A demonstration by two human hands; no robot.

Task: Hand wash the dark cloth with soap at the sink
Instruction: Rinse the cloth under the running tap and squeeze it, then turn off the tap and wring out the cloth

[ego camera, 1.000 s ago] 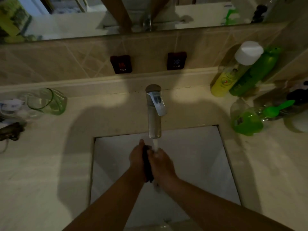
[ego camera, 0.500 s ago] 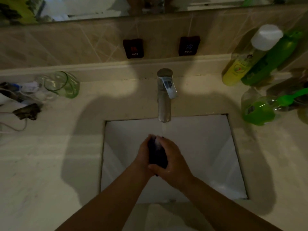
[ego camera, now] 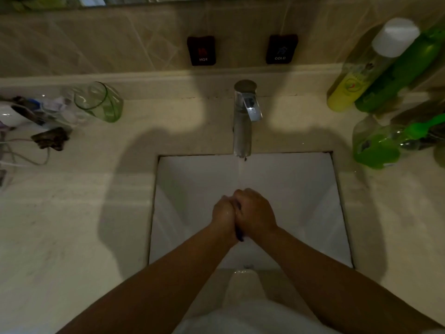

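Over the white sink (ego camera: 313,189), my left hand (ego camera: 222,210) and my right hand (ego camera: 255,213) are pressed together, fingers curled round the dark cloth (ego camera: 239,235). Only a dark sliver of the cloth shows between the heels of my palms; the rest is hidden inside my grip. A thin stream of water runs from the chrome tap (ego camera: 243,121) down onto my knuckles. Green and yellow bottles (ego camera: 375,75) of liquid stand at the far right of the counter.
A green glass (ego camera: 98,102) lies at the back left beside small clutter and a cable (ego camera: 26,150). A clear bottle of green liquid (ego camera: 378,145) lies right of the sink. HOT (ego camera: 201,50) and COLD (ego camera: 281,48) buttons sit on the tiled wall.
My hands have closed tighter over the cloth, which showed plainly between them before and is now almost hidden. They sit lower in the basin, farther below the spout.
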